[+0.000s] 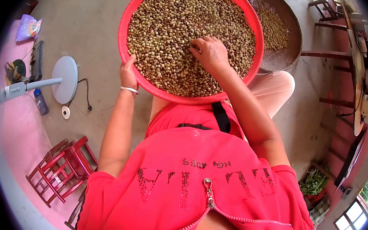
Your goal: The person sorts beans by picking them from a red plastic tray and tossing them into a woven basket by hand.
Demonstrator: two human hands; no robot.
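Note:
A round red tray [122,40] rests over my lap, filled with small round tan, greenish and brown seeds or beans [165,38]. My left hand [128,77], with a silver bangle at the wrist, grips the tray's left rim; its thumb lies on top and the other fingers are hidden underneath. Over the middle right of the seeds is my right hand [212,55], fingers bent and thumb drawn in toward them at the surface. Whatever sits between those fingertips is too small to make out.
Behind the tray on the right, a dark woven basket [285,5] holds more pale seeds [272,28]. A grey fan [65,79] and red stools [69,165] stand to the left. Along the right wall are a wooden table [356,75] and a small stool [325,4].

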